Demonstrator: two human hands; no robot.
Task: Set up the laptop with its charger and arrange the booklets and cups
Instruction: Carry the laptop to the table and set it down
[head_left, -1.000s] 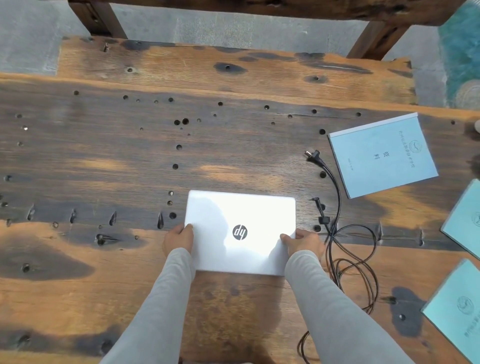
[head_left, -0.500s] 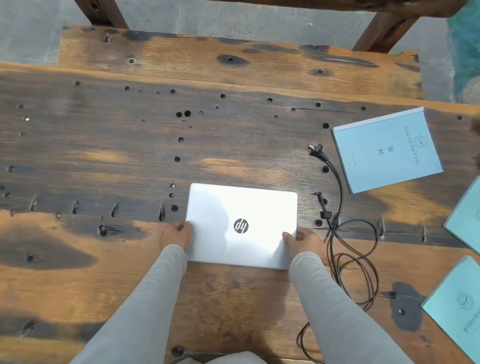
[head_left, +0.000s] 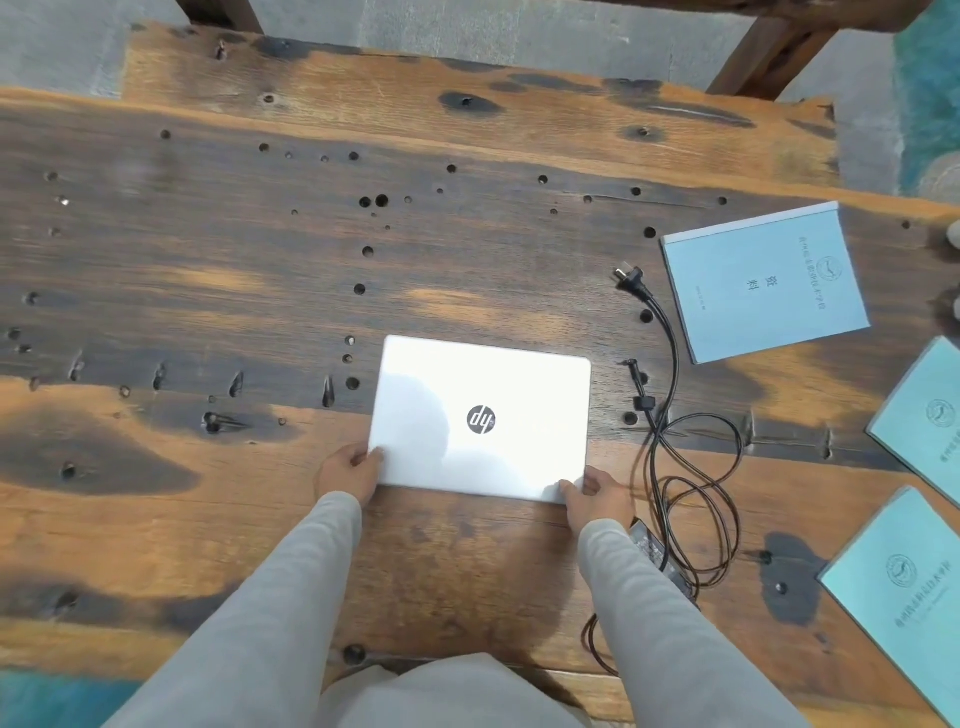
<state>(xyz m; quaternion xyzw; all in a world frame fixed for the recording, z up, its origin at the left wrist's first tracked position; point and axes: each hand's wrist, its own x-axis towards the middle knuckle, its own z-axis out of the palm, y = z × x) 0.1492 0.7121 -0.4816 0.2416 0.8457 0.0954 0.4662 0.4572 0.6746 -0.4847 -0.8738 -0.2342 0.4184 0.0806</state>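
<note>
Wooden table (head_left: 208, 312): closed laptop (head_left: 483, 421), charger (head_left: 657, 553), three booklets (head_left: 769, 283).

The closed laptop (head_left: 483, 421) shows a round "hp" logo, upside down; the blue booklet (head_left: 763, 280) reads "资料".

**Rustic desk space built on old timber**

This looks like an informal indoor spot for study or office work. The worktop (head_left: 208, 312) is a thick slab of old wood, dark in patches and peppered with bored holes and slots. On its far side stands a lower bench (head_left: 363, 88) of the same rough timber. Beneath lies a grey, stone-like floor (head_left: 493, 26), with a teal rug (head_left: 930, 93) at the far right. A closed silver laptop (head_left: 483, 415), its black charger (head_left: 657, 553) and pale blue printed booklets (head_left: 769, 280) show the desk use.
</note>
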